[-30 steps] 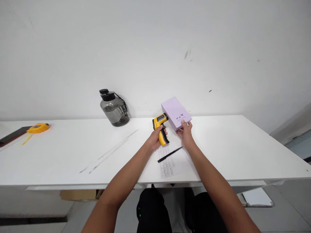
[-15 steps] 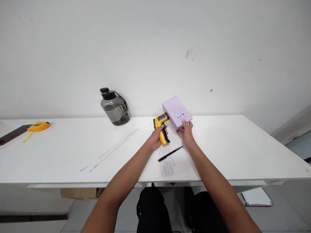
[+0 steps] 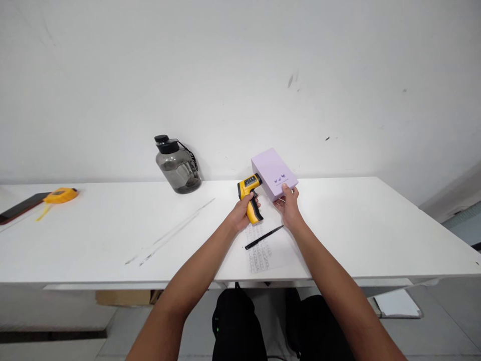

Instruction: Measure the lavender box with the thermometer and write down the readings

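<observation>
My left hand (image 3: 240,212) is closed around a yellow and black infrared thermometer gun (image 3: 249,186), its thumb near the trigger. The gun's nose points right, up against or very close to the side of a lilac box (image 3: 273,168). My right hand (image 3: 288,204) grips the near corner of that box, thumb on top and fingers underneath, partly hidden. The box is tilted, with small dark butterfly-like prints near its lower edge. Below both hands, a black pen (image 3: 263,237) lies across a handwritten sheet of paper (image 3: 260,258).
A grey see-through water bottle (image 3: 178,168) with a black lid stands near the wall on the white table (image 3: 338,230). At the far left lie a yellow tape measure (image 3: 62,195) and a dark phone-like slab (image 3: 26,206). A cardboard box (image 3: 123,297) sits under the table.
Both hands keep their hold on the thermometer gun and the box, nearly still. Only a very slight shift of the whole view shows.
</observation>
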`<action>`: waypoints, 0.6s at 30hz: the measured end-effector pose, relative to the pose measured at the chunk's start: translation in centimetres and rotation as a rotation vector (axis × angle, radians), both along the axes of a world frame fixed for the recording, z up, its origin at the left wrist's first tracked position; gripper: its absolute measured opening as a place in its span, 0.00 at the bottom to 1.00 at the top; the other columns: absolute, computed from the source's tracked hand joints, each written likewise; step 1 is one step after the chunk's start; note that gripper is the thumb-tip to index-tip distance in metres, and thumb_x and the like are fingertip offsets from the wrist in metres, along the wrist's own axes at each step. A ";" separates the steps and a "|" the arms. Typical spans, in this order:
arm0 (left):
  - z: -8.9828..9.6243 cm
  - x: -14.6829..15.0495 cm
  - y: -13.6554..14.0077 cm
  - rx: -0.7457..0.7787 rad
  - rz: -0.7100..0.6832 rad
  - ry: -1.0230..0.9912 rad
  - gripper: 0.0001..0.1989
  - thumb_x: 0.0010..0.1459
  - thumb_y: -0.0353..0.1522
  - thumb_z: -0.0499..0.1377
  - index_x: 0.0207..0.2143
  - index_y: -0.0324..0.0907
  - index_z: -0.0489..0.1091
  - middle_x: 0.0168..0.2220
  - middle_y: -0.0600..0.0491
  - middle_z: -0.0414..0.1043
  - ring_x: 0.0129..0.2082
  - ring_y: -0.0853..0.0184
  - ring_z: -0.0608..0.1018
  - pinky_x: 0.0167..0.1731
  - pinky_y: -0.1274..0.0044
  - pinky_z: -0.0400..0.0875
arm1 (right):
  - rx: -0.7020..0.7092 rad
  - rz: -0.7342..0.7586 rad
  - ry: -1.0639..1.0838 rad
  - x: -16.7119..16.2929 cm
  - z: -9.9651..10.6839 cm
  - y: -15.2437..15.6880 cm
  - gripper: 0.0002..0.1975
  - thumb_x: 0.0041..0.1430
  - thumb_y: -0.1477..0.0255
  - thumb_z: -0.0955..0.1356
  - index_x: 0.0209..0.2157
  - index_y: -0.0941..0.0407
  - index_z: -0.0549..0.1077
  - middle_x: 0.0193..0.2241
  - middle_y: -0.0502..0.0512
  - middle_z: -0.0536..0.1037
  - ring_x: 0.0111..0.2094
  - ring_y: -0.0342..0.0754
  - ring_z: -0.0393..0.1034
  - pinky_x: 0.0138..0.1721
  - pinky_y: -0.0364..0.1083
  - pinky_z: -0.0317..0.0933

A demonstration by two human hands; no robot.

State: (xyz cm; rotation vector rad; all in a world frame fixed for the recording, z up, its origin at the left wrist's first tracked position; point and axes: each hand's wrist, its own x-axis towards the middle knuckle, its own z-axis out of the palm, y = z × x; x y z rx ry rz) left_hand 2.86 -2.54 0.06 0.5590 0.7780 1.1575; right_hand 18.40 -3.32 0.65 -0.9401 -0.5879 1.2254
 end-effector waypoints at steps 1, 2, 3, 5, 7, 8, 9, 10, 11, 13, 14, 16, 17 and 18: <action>0.0 0.0 0.0 0.000 -0.001 0.002 0.11 0.58 0.36 0.67 0.35 0.37 0.73 0.27 0.55 0.71 0.24 0.74 0.75 0.27 0.81 0.72 | 0.000 0.000 0.000 0.0 0.0 0.0 0.33 0.47 0.50 0.74 0.50 0.44 0.59 0.48 0.49 0.75 0.39 0.47 0.74 0.42 0.49 0.72; -0.1 0.0 0.0 -0.001 -0.001 0.004 0.11 0.58 0.36 0.67 0.35 0.37 0.73 0.27 0.55 0.71 0.25 0.74 0.75 0.27 0.81 0.72 | 0.001 0.000 -0.001 0.0 0.0 0.0 0.33 0.47 0.50 0.74 0.50 0.44 0.60 0.48 0.49 0.75 0.39 0.47 0.74 0.42 0.49 0.72; -0.1 0.0 0.0 -0.001 -0.001 0.007 0.11 0.57 0.36 0.67 0.35 0.37 0.73 0.27 0.55 0.71 0.25 0.74 0.75 0.27 0.81 0.72 | 0.000 0.002 -0.002 0.0 0.0 0.0 0.33 0.47 0.50 0.74 0.50 0.44 0.60 0.48 0.49 0.75 0.39 0.47 0.74 0.42 0.49 0.72; -0.1 -0.1 0.0 0.002 -0.001 0.008 0.11 0.57 0.36 0.67 0.36 0.37 0.73 0.27 0.55 0.71 0.25 0.74 0.75 0.27 0.81 0.72 | -0.008 0.007 -0.007 0.0 -0.1 0.0 0.34 0.46 0.48 0.74 0.50 0.43 0.59 0.48 0.49 0.75 0.39 0.46 0.74 0.41 0.48 0.72; -0.1 -0.1 0.0 0.007 0.000 0.007 0.12 0.57 0.36 0.67 0.36 0.37 0.73 0.27 0.56 0.71 0.25 0.74 0.75 0.28 0.81 0.72 | -0.015 0.015 -0.015 0.0 -0.1 -0.1 0.34 0.46 0.47 0.74 0.50 0.43 0.59 0.48 0.48 0.74 0.39 0.46 0.74 0.40 0.48 0.72; -0.1 -0.1 0.0 0.007 -0.001 0.007 0.12 0.57 0.36 0.67 0.36 0.37 0.73 0.27 0.56 0.71 0.25 0.74 0.75 0.28 0.81 0.72 | -0.017 0.019 -0.018 0.0 -0.1 -0.1 0.35 0.45 0.47 0.74 0.50 0.42 0.59 0.47 0.47 0.74 0.38 0.46 0.74 0.40 0.48 0.72; -0.1 -0.1 0.0 0.005 -0.002 0.008 0.12 0.57 0.36 0.67 0.36 0.37 0.73 0.27 0.56 0.71 0.25 0.74 0.75 0.28 0.81 0.72 | -0.016 0.022 -0.019 0.1 -0.2 -0.1 0.35 0.45 0.46 0.74 0.50 0.42 0.59 0.47 0.47 0.74 0.38 0.46 0.74 0.40 0.48 0.72; -0.1 -0.1 0.0 0.003 -0.002 0.010 0.12 0.57 0.36 0.67 0.35 0.37 0.73 0.27 0.56 0.71 0.25 0.74 0.75 0.27 0.81 0.72 | -0.014 0.024 -0.020 0.1 -0.2 -0.1 0.35 0.45 0.46 0.74 0.50 0.42 0.59 0.46 0.47 0.74 0.38 0.45 0.73 0.40 0.48 0.71; -0.1 -0.1 0.0 0.003 -0.001 0.011 0.12 0.57 0.36 0.67 0.35 0.37 0.73 0.26 0.56 0.71 0.25 0.74 0.75 0.27 0.81 0.72 | -0.012 0.025 -0.020 0.1 -0.2 -0.1 0.34 0.45 0.46 0.74 0.49 0.42 0.59 0.46 0.47 0.74 0.38 0.45 0.73 0.40 0.48 0.71; -0.1 -0.1 0.1 0.005 -0.001 0.011 0.12 0.57 0.36 0.67 0.35 0.37 0.73 0.27 0.56 0.71 0.25 0.74 0.75 0.27 0.81 0.72 | -0.012 0.024 -0.019 0.1 -0.2 -0.1 0.34 0.45 0.46 0.74 0.49 0.42 0.60 0.45 0.46 0.74 0.37 0.45 0.73 0.40 0.48 0.71; -0.1 -0.1 0.1 0.006 -0.001 0.012 0.12 0.57 0.37 0.68 0.35 0.37 0.73 0.27 0.56 0.71 0.25 0.74 0.75 0.28 0.81 0.72 | -0.012 0.021 -0.018 0.1 -0.2 -0.1 0.34 0.45 0.46 0.74 0.49 0.42 0.60 0.44 0.46 0.74 0.37 0.45 0.73 0.40 0.48 0.71; -0.2 -0.1 0.1 0.008 -0.006 0.010 0.12 0.56 0.37 0.68 0.35 0.37 0.73 0.27 0.56 0.71 0.25 0.74 0.75 0.28 0.81 0.72 | -0.014 0.018 -0.016 0.1 -0.2 -0.1 0.34 0.44 0.46 0.74 0.49 0.42 0.60 0.44 0.46 0.74 0.37 0.45 0.73 0.40 0.49 0.71; -0.3 -0.2 0.1 0.010 -0.009 0.007 0.12 0.56 0.37 0.68 0.35 0.37 0.73 0.27 0.56 0.71 0.25 0.74 0.75 0.28 0.81 0.72 | -0.014 0.017 -0.016 0.1 -0.2 -0.1 0.34 0.44 0.46 0.74 0.49 0.42 0.60 0.44 0.46 0.74 0.37 0.45 0.72 0.40 0.49 0.71; -0.3 -0.2 0.1 0.013 -0.013 0.003 0.13 0.55 0.37 0.68 0.35 0.37 0.73 0.27 0.56 0.71 0.25 0.74 0.75 0.27 0.81 0.71 | -0.014 0.017 -0.016 0.1 -0.2 -0.1 0.34 0.44 0.46 0.74 0.49 0.42 0.60 0.45 0.46 0.74 0.37 0.45 0.72 0.40 0.48 0.71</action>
